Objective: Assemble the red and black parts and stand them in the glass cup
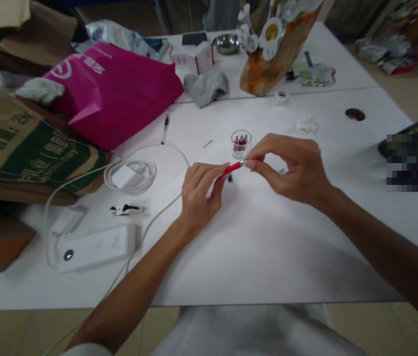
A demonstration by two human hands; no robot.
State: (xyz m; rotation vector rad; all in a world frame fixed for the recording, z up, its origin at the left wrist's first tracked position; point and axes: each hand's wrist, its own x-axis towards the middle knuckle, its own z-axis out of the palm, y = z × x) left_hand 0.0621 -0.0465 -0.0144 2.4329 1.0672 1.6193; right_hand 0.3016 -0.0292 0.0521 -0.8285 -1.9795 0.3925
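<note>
Over the middle of the white table [261, 257] I hold a slim red stick with a silver end [233, 167], shaped like part of a pen; its exact kind is unclear. My left hand [201, 190] pinches the red end between thumb and fingers. At the silver end, the thumb and forefinger of my right hand [290, 165] are closed together. Just beyond stands a small clear cup [241, 152] with several red-and-black pieces upright in it. A little dark piece [230, 178] lies on the table beneath the stick.
To the left lie a white power bank [98, 247], a coiled cable [151, 175], a clipper-like tool [125, 210] and a black-capped pen [165, 128]. A magenta bag [120, 89] and a brown sack [27, 143] stand behind them. A metal bowl [227, 44], grey cloth [207, 88] and tape roll [281, 97] sit farther back.
</note>
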